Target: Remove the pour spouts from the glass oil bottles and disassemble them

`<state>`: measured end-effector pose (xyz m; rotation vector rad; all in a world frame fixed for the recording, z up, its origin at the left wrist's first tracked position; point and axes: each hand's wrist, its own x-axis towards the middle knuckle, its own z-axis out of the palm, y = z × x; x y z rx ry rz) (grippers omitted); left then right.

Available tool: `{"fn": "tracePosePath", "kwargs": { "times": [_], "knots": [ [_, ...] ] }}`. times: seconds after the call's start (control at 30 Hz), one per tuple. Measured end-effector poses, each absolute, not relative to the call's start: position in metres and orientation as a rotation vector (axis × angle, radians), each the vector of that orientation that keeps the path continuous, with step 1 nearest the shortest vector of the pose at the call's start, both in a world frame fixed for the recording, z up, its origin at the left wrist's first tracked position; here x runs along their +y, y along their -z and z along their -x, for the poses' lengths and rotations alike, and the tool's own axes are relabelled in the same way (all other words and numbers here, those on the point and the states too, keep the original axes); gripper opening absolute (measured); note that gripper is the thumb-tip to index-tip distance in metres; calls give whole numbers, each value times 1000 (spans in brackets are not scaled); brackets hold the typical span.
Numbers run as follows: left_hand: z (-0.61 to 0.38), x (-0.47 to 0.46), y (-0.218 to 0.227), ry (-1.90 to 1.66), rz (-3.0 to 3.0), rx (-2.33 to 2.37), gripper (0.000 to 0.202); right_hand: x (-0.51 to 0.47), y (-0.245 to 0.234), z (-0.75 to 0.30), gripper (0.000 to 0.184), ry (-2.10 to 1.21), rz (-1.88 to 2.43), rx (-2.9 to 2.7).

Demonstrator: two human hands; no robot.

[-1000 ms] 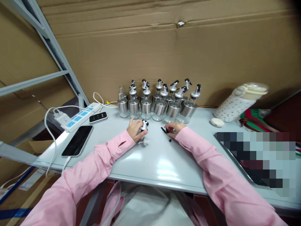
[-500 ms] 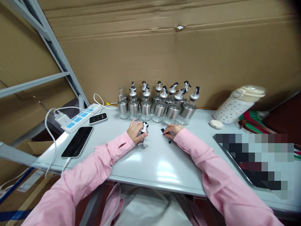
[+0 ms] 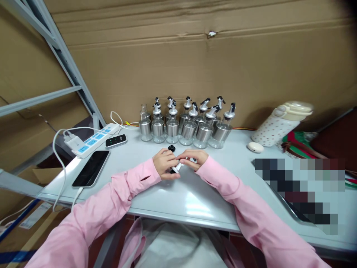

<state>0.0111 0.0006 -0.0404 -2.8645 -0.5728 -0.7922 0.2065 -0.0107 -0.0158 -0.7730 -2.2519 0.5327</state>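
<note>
My left hand (image 3: 164, 165) and my right hand (image 3: 193, 158) meet over the middle of the grey table (image 3: 184, 190), both in pink sleeves. Between their closed fingers sits a small silver and black pourer cap (image 3: 176, 168); my left hand grips it from below. My right hand's fingertips pinch at its upper end, and I cannot make out what they hold there. A small black piece (image 3: 171, 148) lies just behind my left hand. Behind both hands stands a cluster of several glass and steel dispenser bottles (image 3: 189, 126) with pourer tops.
At the left lie a black phone (image 3: 90, 168), a white power strip (image 3: 89, 139) with cables, and a small black device (image 3: 116, 140). A dotted flask (image 3: 281, 124) and a white pebble-shaped object (image 3: 255, 147) sit at the right, against a cardboard wall.
My right hand has left the black parts on the table and moved left to meet my left hand. My left hand has tipped the pourer cap down and drawn it slightly nearer.
</note>
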Motion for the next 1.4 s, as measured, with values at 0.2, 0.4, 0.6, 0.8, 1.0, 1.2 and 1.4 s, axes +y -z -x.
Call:
{"fn": "tracePosePath", "kwargs": {
  "times": [0.2,0.4,0.6,0.8,1.0,1.2,1.4],
  "knots": [
    [-10,2,42,989,2767,-620,55,-13,12,-212,25,-488,879,-2247],
    [-12,3,41,1119,2646,-571,59,-14,18,-204,34,-383,988,-2294],
    [-20,7,48,1195,2508,-477,52,-12,23,-206,45,-180,982,-2368],
    [-13,5,40,1257,2539,-495,20,-8,14,-228,41,-389,1145,-2116],
    [-2,4,34,1400,2642,-591,16,16,26,-269,28,-633,1167,-2083],
    [3,5,38,1040,2737,-702,15,11,39,-276,8,-753,1400,-2109],
    [4,4,41,847,2790,-811,34,8,41,-277,5,-680,1485,-2220]
  ]
}}
